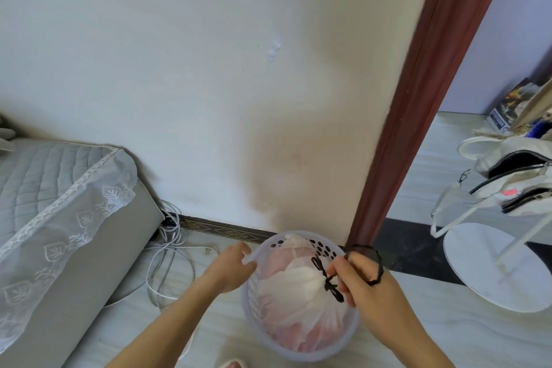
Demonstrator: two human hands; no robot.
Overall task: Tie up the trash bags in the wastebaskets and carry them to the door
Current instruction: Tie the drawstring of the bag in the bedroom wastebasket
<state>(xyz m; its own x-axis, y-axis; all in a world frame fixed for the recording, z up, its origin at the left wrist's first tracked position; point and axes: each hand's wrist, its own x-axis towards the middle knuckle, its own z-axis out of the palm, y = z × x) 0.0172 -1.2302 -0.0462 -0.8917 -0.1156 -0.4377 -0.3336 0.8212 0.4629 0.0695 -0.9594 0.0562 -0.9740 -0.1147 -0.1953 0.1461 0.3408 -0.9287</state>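
I see pale floor (418, 326): wastebasket (301, 351) near centre, white cables (167, 251) left beside grey sofa (89, 248), round stand base (493, 272) right.

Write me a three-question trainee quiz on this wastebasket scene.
1. True or false: the left hand holds the rim of the wastebasket.
2. What does the right hand pinch? A) the wastebasket's rim B) the black drawstring of the trash bag C) nothing
3. Fill in: the trash bag sits ___ the wastebasket.
Key: 1 true; 2 B; 3 inside.
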